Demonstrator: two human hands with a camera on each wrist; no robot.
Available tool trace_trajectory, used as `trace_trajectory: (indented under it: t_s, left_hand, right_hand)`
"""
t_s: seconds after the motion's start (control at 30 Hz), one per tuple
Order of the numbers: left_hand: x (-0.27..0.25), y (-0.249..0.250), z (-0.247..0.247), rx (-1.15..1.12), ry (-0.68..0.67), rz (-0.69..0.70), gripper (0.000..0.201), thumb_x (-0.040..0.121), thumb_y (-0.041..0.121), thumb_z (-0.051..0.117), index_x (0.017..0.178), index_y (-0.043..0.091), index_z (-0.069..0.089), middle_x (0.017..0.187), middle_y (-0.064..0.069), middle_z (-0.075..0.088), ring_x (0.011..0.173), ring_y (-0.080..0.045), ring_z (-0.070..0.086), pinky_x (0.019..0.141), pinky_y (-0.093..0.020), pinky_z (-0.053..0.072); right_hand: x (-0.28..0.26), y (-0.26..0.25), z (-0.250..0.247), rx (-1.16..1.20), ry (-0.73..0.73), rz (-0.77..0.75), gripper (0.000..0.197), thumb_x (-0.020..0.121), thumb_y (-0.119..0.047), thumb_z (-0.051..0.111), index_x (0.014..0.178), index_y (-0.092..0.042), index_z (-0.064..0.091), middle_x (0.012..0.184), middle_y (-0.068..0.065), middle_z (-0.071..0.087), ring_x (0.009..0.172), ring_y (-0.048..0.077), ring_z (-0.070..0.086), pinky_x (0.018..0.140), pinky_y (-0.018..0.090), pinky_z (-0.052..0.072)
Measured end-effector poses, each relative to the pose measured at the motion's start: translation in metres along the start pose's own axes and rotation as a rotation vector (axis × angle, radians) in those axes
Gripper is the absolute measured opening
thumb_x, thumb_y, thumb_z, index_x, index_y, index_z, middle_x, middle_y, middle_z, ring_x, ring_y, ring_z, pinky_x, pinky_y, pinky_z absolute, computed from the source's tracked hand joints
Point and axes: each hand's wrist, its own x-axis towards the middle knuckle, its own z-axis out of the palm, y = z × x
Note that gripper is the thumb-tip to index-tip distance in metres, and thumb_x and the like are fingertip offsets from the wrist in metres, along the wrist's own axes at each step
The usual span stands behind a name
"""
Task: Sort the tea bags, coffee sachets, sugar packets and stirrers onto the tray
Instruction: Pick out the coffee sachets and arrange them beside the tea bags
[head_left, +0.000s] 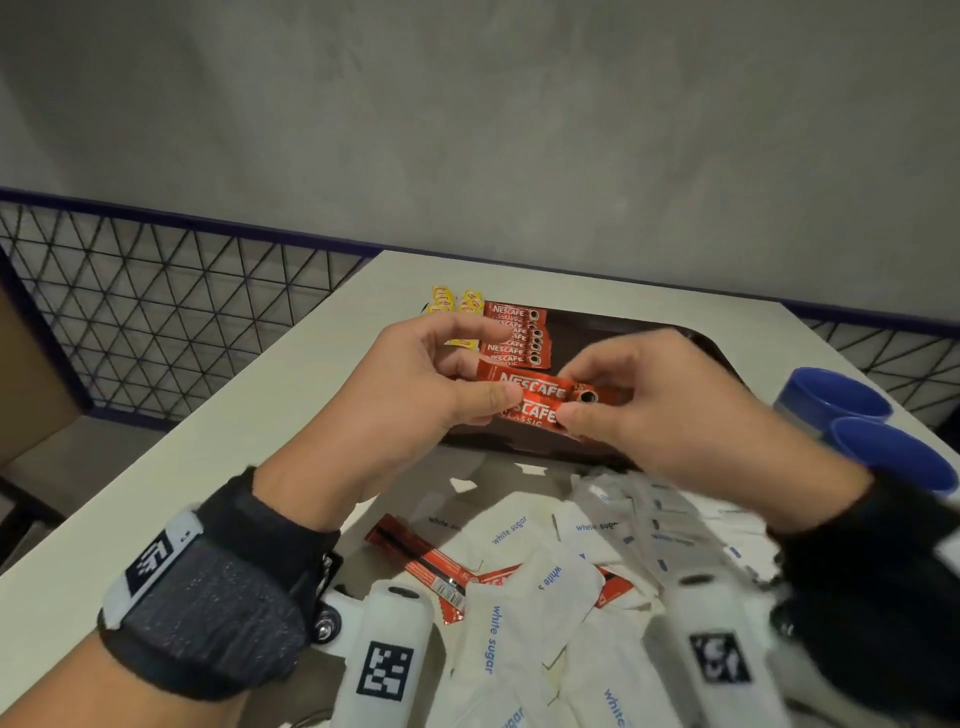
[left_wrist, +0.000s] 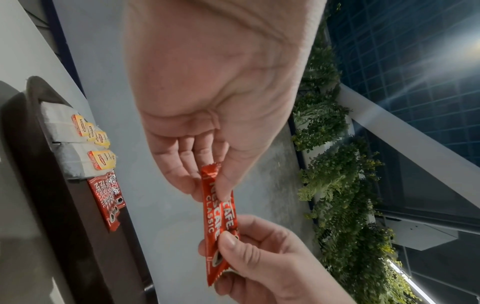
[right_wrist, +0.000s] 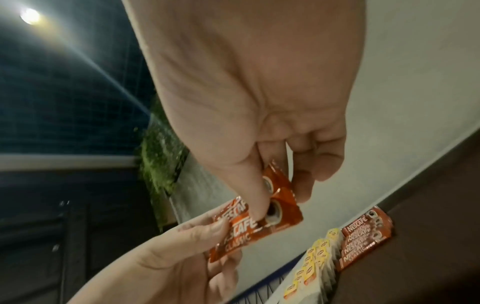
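Two red coffee sachets (head_left: 540, 397) (left_wrist: 219, 222) (right_wrist: 249, 224) are held together in the air above the dark brown tray (head_left: 639, 325). My left hand (head_left: 415, 384) pinches their left end between thumb and fingers. Their right end, with the printed cup, is pinched by my right hand (head_left: 665, 410). On the tray's far left lie a row of coffee sachets (head_left: 514, 335) (left_wrist: 107, 202) (right_wrist: 363, 244) and tea bags with yellow tags (head_left: 457, 301) (left_wrist: 96, 144) (right_wrist: 314, 261).
White sugar packets (head_left: 524, 571) lie heaped on the table in front of the tray, with more red sachets (head_left: 421, 561) among them. Two blue cups (head_left: 857, 421) stand at the right. A wire mesh fence (head_left: 171, 312) runs behind the white table (head_left: 208, 452).
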Motion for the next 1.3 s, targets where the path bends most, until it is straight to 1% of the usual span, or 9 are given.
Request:
trace_trajectory:
  t_s: [0.1, 0.27, 0.43, 0.57, 0.7, 0.8, 1.03, 1.13, 1.3]
  left_hand:
    - [0.004, 0.003, -0.007, -0.011, 0.093, 0.002, 0.042, 0.082, 0.001, 0.082, 0.117, 0.018, 0.068, 0.087, -0.002, 0.080, 0.096, -0.024, 0.078, 0.081, -0.041, 0.062]
    - [0.010, 0.012, -0.028, -0.060, 0.300, 0.032, 0.034, 0.089, 0.010, 0.080, 0.117, 0.025, 0.067, 0.109, 0.001, 0.078, 0.101, -0.014, 0.075, 0.085, -0.037, 0.063]
    - [0.011, 0.013, -0.038, -0.158, 0.364, -0.007, 0.025, 0.091, 0.015, 0.077, 0.114, 0.022, 0.070, 0.110, 0.000, 0.077, 0.102, -0.017, 0.075, 0.086, -0.035, 0.060]
    - [0.014, 0.009, -0.044, -0.218, 0.380, -0.048, 0.022, 0.091, 0.014, 0.077, 0.111, 0.021, 0.072, 0.109, -0.003, 0.079, 0.107, -0.021, 0.074, 0.076, -0.029, 0.058]
    - [0.017, 0.006, -0.046, -0.231, 0.387, -0.049, 0.020, 0.090, 0.013, 0.077, 0.108, 0.020, 0.074, 0.099, 0.001, 0.079, 0.097, -0.017, 0.074, 0.072, -0.028, 0.056]
    - [0.018, 0.005, -0.044, -0.256, 0.372, -0.056, 0.018, 0.090, 0.012, 0.077, 0.105, 0.020, 0.074, 0.092, 0.003, 0.079, 0.091, -0.015, 0.075, 0.069, -0.027, 0.055]
    - [0.018, 0.007, -0.045, -0.288, 0.358, -0.051, 0.014, 0.089, 0.010, 0.075, 0.099, 0.021, 0.074, 0.090, 0.001, 0.080, 0.084, -0.016, 0.074, 0.072, -0.030, 0.055]
    - [0.018, 0.007, -0.045, -0.284, 0.356, -0.053, 0.013, 0.089, 0.010, 0.075, 0.096, 0.021, 0.074, 0.089, 0.001, 0.079, 0.084, -0.016, 0.074, 0.072, -0.030, 0.054]
    - [0.017, 0.007, -0.042, -0.275, 0.347, -0.060, 0.013, 0.090, 0.010, 0.074, 0.096, 0.021, 0.074, 0.090, 0.001, 0.079, 0.085, -0.017, 0.073, 0.070, -0.028, 0.054]
  right_hand:
    - [0.037, -0.007, -0.019, 0.014, -0.145, 0.031, 0.009, 0.084, -0.020, 0.082, 0.091, -0.020, 0.078, 0.083, -0.009, 0.078, 0.071, 0.005, 0.070, 0.069, 0.016, 0.051]
    - [0.111, 0.016, -0.022, -0.030, -0.157, 0.175, 0.014, 0.087, -0.019, 0.079, 0.099, -0.012, 0.076, 0.095, 0.005, 0.077, 0.084, 0.014, 0.063, 0.066, 0.027, 0.046]
    - [0.152, 0.054, 0.003, -0.181, -0.260, 0.297, 0.014, 0.088, -0.014, 0.078, 0.094, -0.001, 0.074, 0.082, 0.011, 0.069, 0.059, 0.015, 0.050, 0.049, 0.024, 0.037]
    - [0.163, 0.070, 0.020, -0.230, -0.320, 0.327, 0.025, 0.086, -0.018, 0.080, 0.102, 0.000, 0.072, 0.086, 0.007, 0.070, 0.074, 0.017, 0.056, 0.057, 0.027, 0.044]
    - [0.169, 0.071, 0.025, -0.203, -0.330, 0.311, 0.033, 0.087, -0.017, 0.079, 0.115, -0.002, 0.069, 0.099, 0.006, 0.074, 0.084, 0.016, 0.062, 0.070, 0.030, 0.049]
    - [0.172, 0.070, 0.025, -0.207, -0.317, 0.274, 0.024, 0.087, -0.015, 0.079, 0.110, -0.016, 0.070, 0.107, 0.004, 0.073, 0.091, 0.017, 0.065, 0.077, 0.032, 0.053]
    - [0.178, 0.067, 0.028, -0.316, -0.316, 0.189, 0.018, 0.091, -0.017, 0.075, 0.105, -0.016, 0.065, 0.103, 0.003, 0.069, 0.092, 0.020, 0.068, 0.073, 0.032, 0.058]
    - [0.179, 0.065, 0.029, -0.362, -0.283, 0.136, 0.011, 0.092, -0.009, 0.071, 0.102, -0.012, 0.067, 0.094, 0.003, 0.068, 0.079, 0.017, 0.065, 0.065, 0.028, 0.053]
    - [0.181, 0.065, 0.032, -0.504, -0.238, 0.062, 0.006, 0.093, -0.011, 0.070, 0.098, -0.015, 0.070, 0.097, 0.000, 0.065, 0.089, 0.017, 0.061, 0.066, 0.025, 0.045]
